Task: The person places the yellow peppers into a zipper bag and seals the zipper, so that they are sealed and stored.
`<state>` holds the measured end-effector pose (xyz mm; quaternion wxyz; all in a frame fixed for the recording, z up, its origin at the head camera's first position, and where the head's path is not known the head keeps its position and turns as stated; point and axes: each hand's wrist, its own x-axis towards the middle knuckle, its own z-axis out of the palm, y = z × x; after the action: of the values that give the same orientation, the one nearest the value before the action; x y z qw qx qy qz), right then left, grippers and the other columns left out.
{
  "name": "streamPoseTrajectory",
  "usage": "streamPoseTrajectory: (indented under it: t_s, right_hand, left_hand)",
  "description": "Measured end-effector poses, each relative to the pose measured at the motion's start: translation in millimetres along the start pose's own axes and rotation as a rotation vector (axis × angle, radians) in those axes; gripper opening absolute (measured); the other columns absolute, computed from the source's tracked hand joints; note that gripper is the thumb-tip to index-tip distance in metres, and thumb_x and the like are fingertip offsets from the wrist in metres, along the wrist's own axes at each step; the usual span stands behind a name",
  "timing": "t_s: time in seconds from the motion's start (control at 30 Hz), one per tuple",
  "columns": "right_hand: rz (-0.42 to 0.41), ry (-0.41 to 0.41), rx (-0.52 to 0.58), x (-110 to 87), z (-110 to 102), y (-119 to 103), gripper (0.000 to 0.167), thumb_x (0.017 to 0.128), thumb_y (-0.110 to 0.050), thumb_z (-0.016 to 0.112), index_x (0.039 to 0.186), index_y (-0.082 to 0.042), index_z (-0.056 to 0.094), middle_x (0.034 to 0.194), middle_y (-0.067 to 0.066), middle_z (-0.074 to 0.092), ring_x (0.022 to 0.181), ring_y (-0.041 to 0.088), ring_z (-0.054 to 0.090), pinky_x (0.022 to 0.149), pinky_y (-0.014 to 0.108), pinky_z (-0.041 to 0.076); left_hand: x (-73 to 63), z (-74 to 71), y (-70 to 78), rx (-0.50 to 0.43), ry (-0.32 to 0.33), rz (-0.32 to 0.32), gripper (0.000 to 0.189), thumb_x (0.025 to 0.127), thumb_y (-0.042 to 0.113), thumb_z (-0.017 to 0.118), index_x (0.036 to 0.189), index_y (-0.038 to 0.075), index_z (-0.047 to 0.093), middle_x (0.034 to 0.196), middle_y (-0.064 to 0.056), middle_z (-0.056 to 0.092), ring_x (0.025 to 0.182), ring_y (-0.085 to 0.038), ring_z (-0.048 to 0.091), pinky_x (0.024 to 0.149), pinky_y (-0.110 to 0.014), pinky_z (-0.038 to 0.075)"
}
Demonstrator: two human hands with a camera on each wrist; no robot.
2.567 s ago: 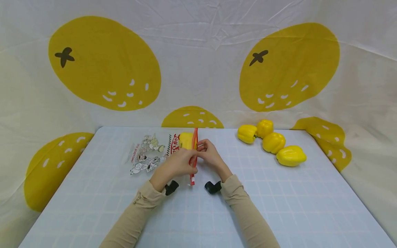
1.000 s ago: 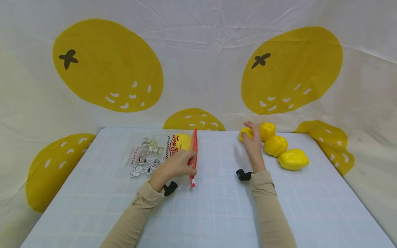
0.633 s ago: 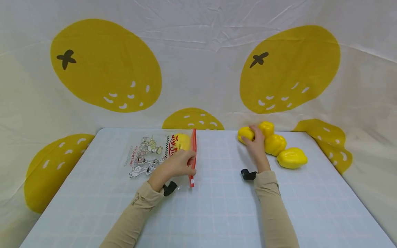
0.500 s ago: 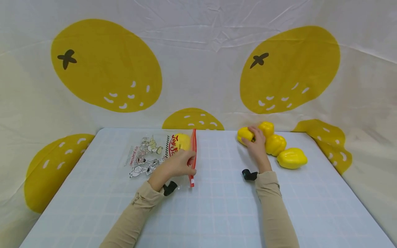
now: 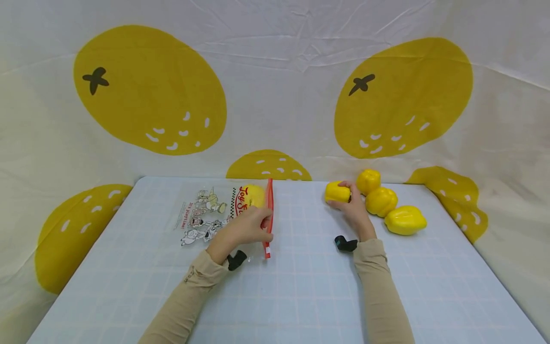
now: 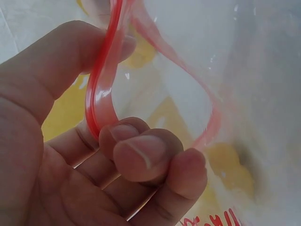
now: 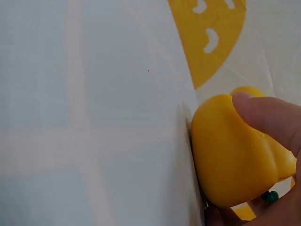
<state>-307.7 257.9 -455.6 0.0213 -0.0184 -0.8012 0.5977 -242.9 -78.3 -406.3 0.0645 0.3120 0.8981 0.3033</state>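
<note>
A clear zip bag (image 5: 206, 215) with cartoon print lies on the left half of the table, a yellow bell pepper (image 5: 254, 195) inside it near the mouth. My left hand (image 5: 242, 229) holds the bag by its red zip edge (image 5: 269, 200). In the left wrist view the red rim (image 6: 101, 89) gapes apart, fingers (image 6: 146, 155) curled over it. On the right, my right hand (image 5: 356, 212) grips another yellow bell pepper (image 5: 337, 192) between thumb and fingers. The right wrist view shows that pepper (image 7: 230, 150) on its side, close to the tabletop, its green stem (image 7: 269, 196) toward the palm.
Three more yellow bell peppers, a back one (image 5: 368, 181), a middle one (image 5: 381, 201) and a front one (image 5: 406, 220), stand in a slanting row right of my right hand. A fruit-print cloth (image 5: 279, 114) hangs behind the table's back edge.
My right hand left the bag's zip edge, went right to the nearest pepper and took hold of it. That pepper has shifted slightly left, away from the row. The left hand stays at the bag.
</note>
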Motion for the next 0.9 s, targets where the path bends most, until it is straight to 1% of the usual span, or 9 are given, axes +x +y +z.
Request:
streamPoseTrajectory:
  t_s: [0.23, 0.33, 0.43, 0.53, 0.6, 0.67, 0.73, 0.83, 0.9]
  right_hand:
    - [0.014, 0.034, 0.068, 0.3, 0.9, 4.6, 0.067, 0.086, -0.001, 0.074, 0.139, -0.013, 0.036, 0.150, 0.015, 0.029, 0.131, 0.037, 0.033, 0.112, 0.051, 0.026]
    - [0.015, 0.056, 0.094, -0.5, 1.1, 4.7, 0.071, 0.083, -0.002, 0.076, 0.142, -0.015, 0.038, 0.150, 0.015, 0.029, 0.129, 0.036, 0.035, 0.112, 0.050, 0.027]
    - [0.032, 0.084, 0.116, -2.9, 3.0, 2.0, 0.078, 0.080, -0.005, 0.081, 0.144, -0.018, 0.039, 0.149, 0.016, 0.032, 0.126, 0.035, 0.039, 0.109, 0.048, 0.031]
    - [0.066, 0.098, 0.154, -5.4, 6.2, -4.7, 0.084, 0.076, -0.008, 0.085, 0.145, -0.020, 0.038, 0.147, 0.014, 0.036, 0.123, 0.033, 0.042, 0.107, 0.045, 0.035]
    - [0.085, 0.103, 0.188, -6.2, 9.3, -12.6, 0.087, 0.075, -0.010, 0.087, 0.146, -0.021, 0.037, 0.148, 0.012, 0.038, 0.123, 0.031, 0.043, 0.106, 0.043, 0.037]
    - [0.090, 0.093, 0.230, -6.3, 12.6, -21.7, 0.088, 0.075, -0.010, 0.087, 0.147, -0.020, 0.037, 0.148, 0.010, 0.038, 0.123, 0.029, 0.044, 0.105, 0.041, 0.040]
    - [0.078, 0.077, 0.245, -6.7, 17.2, -32.0, 0.086, 0.077, -0.012, 0.086, 0.147, -0.020, 0.037, 0.149, 0.009, 0.039, 0.123, 0.027, 0.045, 0.104, 0.039, 0.042]
    - [0.025, 0.030, 0.276, -7.9, 27.3, -45.7, 0.079, 0.081, -0.012, 0.082, 0.147, -0.017, 0.039, 0.148, 0.010, 0.041, 0.121, 0.026, 0.047, 0.100, 0.035, 0.047]
    - [-0.008, 0.004, 0.320, -8.7, 36.2, -51.8, 0.074, 0.084, -0.009, 0.079, 0.147, -0.015, 0.041, 0.145, 0.010, 0.043, 0.119, 0.026, 0.049, 0.095, 0.032, 0.050]
  left_hand:
    - [-0.1, -0.3, 1.2, -0.005, -0.012, -0.016, 0.023, 0.079, 0.011, 0.076, 0.082, -0.003, 0.057, 0.060, 0.004, 0.042, 0.056, -0.011, 0.042, 0.054, -0.024, 0.031]
    - [0.1, 0.2, 0.7, 0.001, -0.015, -0.022, 0.024, 0.079, 0.012, 0.076, 0.083, -0.003, 0.057, 0.060, 0.004, 0.042, 0.056, -0.011, 0.042, 0.054, -0.024, 0.031]
    - [-0.2, 1.0, 0.3, 0.011, -0.014, -0.026, 0.024, 0.079, 0.012, 0.076, 0.080, 0.000, 0.056, 0.060, 0.004, 0.041, 0.055, -0.011, 0.041, 0.054, -0.024, 0.031]
    - [-0.8, 1.3, 0.4, 0.011, -0.012, -0.026, 0.024, 0.079, 0.012, 0.076, 0.077, 0.003, 0.053, 0.059, 0.004, 0.040, 0.055, -0.011, 0.040, 0.054, -0.025, 0.030]
    - [-0.9, 1.2, 0.4, 0.009, -0.011, -0.026, 0.024, 0.079, 0.012, 0.076, 0.076, 0.003, 0.053, 0.059, 0.004, 0.040, 0.054, -0.011, 0.040, 0.054, -0.025, 0.030]
    - [-0.7, 1.1, 0.4, 0.004, -0.010, -0.022, 0.024, 0.079, 0.012, 0.076, 0.077, 0.002, 0.054, 0.059, 0.004, 0.040, 0.054, -0.011, 0.039, 0.054, -0.025, 0.030]
    - [-0.3, 1.3, 0.2, 0.004, -0.008, -0.022, 0.024, 0.079, 0.012, 0.076, 0.078, 0.000, 0.055, 0.059, 0.004, 0.039, 0.054, -0.011, 0.039, 0.054, -0.025, 0.029]
    - [0.2, 1.6, -0.2, 0.002, -0.007, -0.018, 0.024, 0.079, 0.012, 0.076, 0.079, -0.001, 0.055, 0.059, 0.004, 0.039, 0.054, -0.011, 0.038, 0.053, -0.025, 0.029]
    - [0.9, 1.8, -0.4, 0.000, -0.006, -0.011, 0.024, 0.078, 0.011, 0.076, 0.079, -0.002, 0.055, 0.059, 0.004, 0.039, 0.054, -0.010, 0.038, 0.054, -0.025, 0.029]
